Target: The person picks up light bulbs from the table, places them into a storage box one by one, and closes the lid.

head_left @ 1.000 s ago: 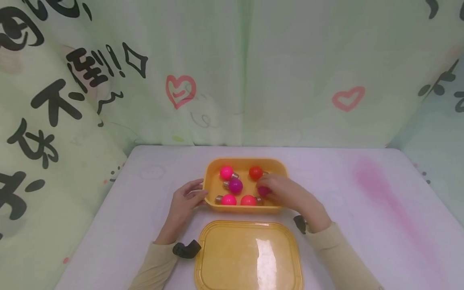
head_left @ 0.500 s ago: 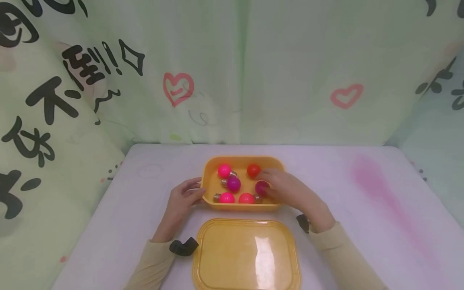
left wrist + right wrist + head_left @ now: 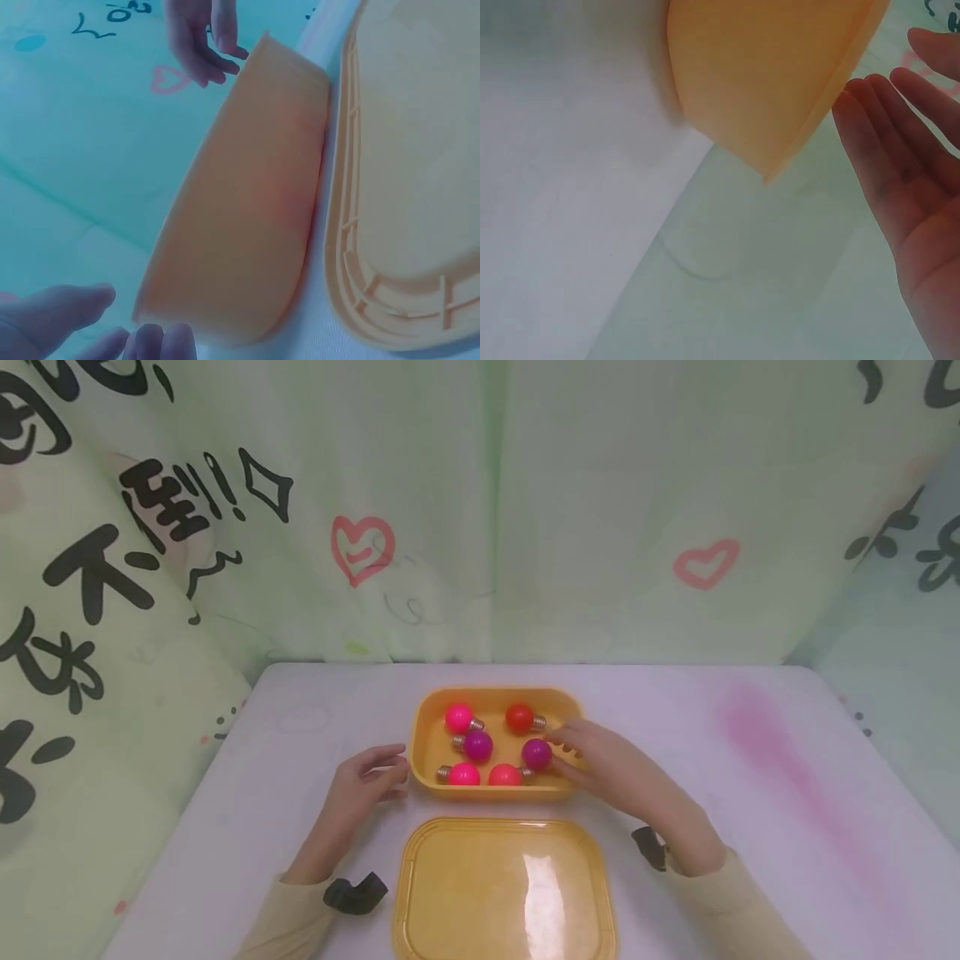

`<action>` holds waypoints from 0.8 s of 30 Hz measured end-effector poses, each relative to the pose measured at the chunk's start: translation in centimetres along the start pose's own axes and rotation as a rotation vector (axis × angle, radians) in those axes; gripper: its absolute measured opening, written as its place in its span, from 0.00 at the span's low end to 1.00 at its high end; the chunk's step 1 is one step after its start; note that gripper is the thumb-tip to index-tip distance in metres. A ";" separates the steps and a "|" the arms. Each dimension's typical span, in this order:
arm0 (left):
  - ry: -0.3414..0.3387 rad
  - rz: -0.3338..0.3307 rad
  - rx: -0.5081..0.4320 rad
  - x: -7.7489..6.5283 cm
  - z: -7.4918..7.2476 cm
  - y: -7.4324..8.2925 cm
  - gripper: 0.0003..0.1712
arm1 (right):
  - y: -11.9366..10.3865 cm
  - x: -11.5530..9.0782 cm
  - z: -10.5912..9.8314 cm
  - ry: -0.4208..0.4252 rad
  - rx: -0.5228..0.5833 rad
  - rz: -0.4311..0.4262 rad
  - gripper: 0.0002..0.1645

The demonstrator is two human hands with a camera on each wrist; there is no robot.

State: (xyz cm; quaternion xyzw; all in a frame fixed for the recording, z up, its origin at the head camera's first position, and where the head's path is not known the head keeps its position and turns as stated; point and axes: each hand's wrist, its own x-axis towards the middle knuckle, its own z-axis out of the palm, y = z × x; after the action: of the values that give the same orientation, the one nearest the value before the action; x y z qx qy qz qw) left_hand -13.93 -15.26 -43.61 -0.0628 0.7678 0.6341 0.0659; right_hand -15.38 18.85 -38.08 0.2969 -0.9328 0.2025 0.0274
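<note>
A yellow plastic box (image 3: 491, 792) holds several small bulbs with screw bases. At the back lie a pink bulb (image 3: 459, 718) and a red bulb (image 3: 519, 718). One purple bulb (image 3: 477, 745) is left of the middle, another purple bulb (image 3: 537, 753) to the right. Along the front wall are a pink bulb (image 3: 465, 774) and a coral bulb (image 3: 505, 775). My right hand (image 3: 609, 766) reaches over the right rim, fingers loose beside the right purple bulb, holding nothing. Beside the box's left end is my left hand (image 3: 366, 785), fingers relaxed; whether they touch it I cannot tell.
A yellow lid (image 3: 495, 893) lies flat on the white table (image 3: 697, 793), just in front of the box. A printed curtain (image 3: 585, 510) hangs behind the table and at both sides.
My right hand has let go of the right purple bulb and drawn back right, leaving it in the box. My left hand has drawn back slightly from the box's left end.
</note>
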 end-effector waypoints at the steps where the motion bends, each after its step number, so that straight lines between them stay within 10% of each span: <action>1: -0.007 0.000 -0.006 -0.2 -0.1 0.0 0.25 | 0.0 -0.3 -0.1 0.006 0.005 0.006 0.20; 24: -0.049 -0.078 0.063 -3.0 -0.2 0.7 0.22 | 1.1 -5.1 -1.5 -0.045 0.472 0.267 0.19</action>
State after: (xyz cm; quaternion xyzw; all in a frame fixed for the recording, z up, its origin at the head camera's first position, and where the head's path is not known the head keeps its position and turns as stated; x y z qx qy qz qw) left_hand -11.11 -15.32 -42.36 -0.0750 0.7826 0.6079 0.1110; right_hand -11.89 23.07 -37.96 0.1741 -0.8910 0.4094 -0.0904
